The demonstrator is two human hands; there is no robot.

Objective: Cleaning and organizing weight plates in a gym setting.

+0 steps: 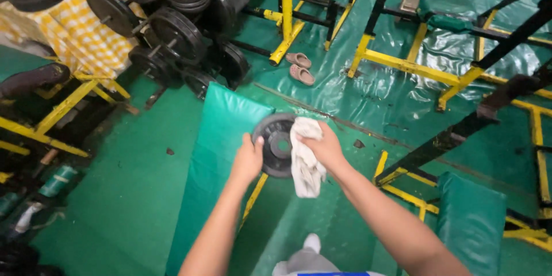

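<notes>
My left hand (248, 159) grips the left edge of a small black weight plate (276, 144) and holds it up above a green padded bench (218, 155). My right hand (325, 146) presses a crumpled white cloth (305, 161) against the plate's right side; the cloth hangs down below the hand. The plate's centre hole and part of its face show between my hands.
A rack of black weight plates (172, 34) stands at the upper left, beside a yellow checked cloth (69, 23). Yellow and black gym frames (402, 63) surround me. A pair of slippers (299, 66) lies on the green floor. Another green pad (471, 218) sits lower right.
</notes>
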